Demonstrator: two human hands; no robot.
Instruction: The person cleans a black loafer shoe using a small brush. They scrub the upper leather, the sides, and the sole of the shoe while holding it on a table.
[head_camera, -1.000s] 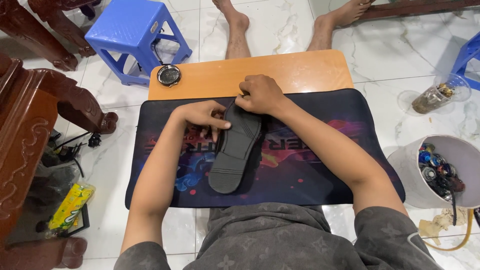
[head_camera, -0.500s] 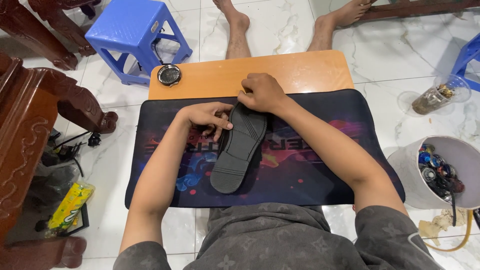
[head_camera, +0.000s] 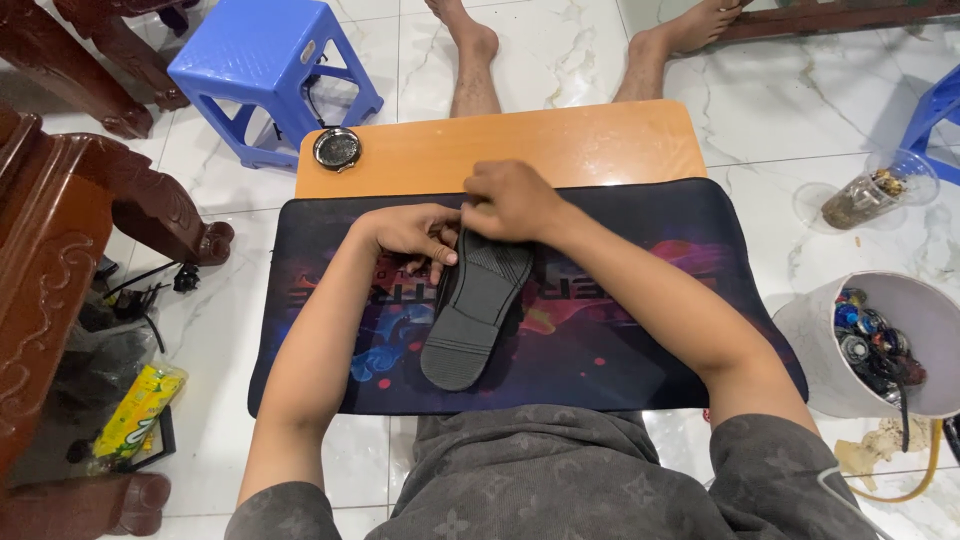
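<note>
Shoe (head_camera: 478, 305) sole-up on mat (head_camera: 620, 340); both hands' fingers (head_camera: 440, 245) pinch its 12 o'clock toe; heel free, may pivot.

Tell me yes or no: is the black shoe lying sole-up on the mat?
Yes, the black shoe shows its ridged tread and heel block facing up on the dark printed mat, with both hands at its toe end.

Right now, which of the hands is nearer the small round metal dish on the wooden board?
Left. The left hand grips the black shoe just below the dish; the right hand sits farther along.
</note>
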